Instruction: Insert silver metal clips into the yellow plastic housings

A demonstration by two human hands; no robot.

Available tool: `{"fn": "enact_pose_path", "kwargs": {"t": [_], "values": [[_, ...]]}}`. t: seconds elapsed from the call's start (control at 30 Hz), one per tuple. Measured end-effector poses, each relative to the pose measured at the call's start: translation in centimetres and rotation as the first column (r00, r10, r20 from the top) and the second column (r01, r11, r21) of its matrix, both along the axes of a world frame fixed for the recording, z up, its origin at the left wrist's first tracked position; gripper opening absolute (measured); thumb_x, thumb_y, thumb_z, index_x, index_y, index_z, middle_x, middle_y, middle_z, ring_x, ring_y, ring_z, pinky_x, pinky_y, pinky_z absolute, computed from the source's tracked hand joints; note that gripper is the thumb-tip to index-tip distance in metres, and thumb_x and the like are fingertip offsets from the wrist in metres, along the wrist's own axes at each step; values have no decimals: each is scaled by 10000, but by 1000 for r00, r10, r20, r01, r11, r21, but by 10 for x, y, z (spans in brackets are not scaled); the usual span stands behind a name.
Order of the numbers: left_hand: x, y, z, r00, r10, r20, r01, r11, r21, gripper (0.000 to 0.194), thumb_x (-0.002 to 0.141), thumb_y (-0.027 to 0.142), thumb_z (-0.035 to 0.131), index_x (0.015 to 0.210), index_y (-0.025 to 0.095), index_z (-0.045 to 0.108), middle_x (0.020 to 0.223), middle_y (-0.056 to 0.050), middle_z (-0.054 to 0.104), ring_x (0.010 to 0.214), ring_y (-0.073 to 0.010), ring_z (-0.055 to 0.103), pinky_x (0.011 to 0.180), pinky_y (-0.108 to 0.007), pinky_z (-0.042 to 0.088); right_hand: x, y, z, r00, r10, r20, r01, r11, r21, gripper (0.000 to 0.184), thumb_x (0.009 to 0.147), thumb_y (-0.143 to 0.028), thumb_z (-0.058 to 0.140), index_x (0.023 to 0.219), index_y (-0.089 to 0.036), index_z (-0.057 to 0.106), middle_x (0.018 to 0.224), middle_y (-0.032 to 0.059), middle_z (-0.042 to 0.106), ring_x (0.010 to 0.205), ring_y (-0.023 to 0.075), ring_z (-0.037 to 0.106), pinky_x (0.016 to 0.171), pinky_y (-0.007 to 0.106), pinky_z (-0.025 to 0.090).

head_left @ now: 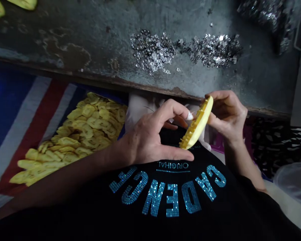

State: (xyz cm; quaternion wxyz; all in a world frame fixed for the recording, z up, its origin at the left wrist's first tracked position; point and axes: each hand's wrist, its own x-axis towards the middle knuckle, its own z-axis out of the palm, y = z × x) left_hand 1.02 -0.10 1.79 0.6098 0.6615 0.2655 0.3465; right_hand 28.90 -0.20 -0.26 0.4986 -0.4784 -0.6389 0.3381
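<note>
A yellow plastic piece (197, 122) held up between the left hand (150, 137) and the right hand (227, 117), over a black shirt (165, 197).
The left hand spans the ridged piece between thumb and forefinger, and the right hand grips its far edge. A heap of yellow slices (90, 130) lies on a striped cloth (32, 124) to the left. Silver metal bits (183, 50) lie scattered on the worn grey surface (77, 33) ahead.
</note>
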Motion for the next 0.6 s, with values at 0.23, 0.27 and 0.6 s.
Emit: {"fn": "enact_pose_path", "kwargs": {"t": [0.23,0.27,0.6], "values": [[11,19,-5,955,-216,-202,239,966,96,1384,583,478,1169,1802,389,519,1727,-143,625,1582,-475,639,1320,-685,574,3,-26,-7,978,-131,164,99,977,191,272,1068,-406,801,1335,-416,749,1159,70,832,1023,341,802,895,592,722],[13,20,-4,954,-227,-198,250,963,102,1354,592,480,1164,1791,376,544,1714,-141,638,1577,-469,647,1325,-677,575,5,-27,-9,969,-150,195,108,971,213,268,1079,-435,779,1341,-413,728,1161,77,826,1020,352,803,881,609,725],[13,18,-1,972,-192,-138,211,968,133,1247,619,450,1158,1736,355,613,1662,-126,703,1535,-433,702,1345,-622,592,8,-23,-15,945,-193,265,112,950,291,356,1091,-602,700,1416,-462,659,1147,82,796,1019,399,820,851,671,747]]}}
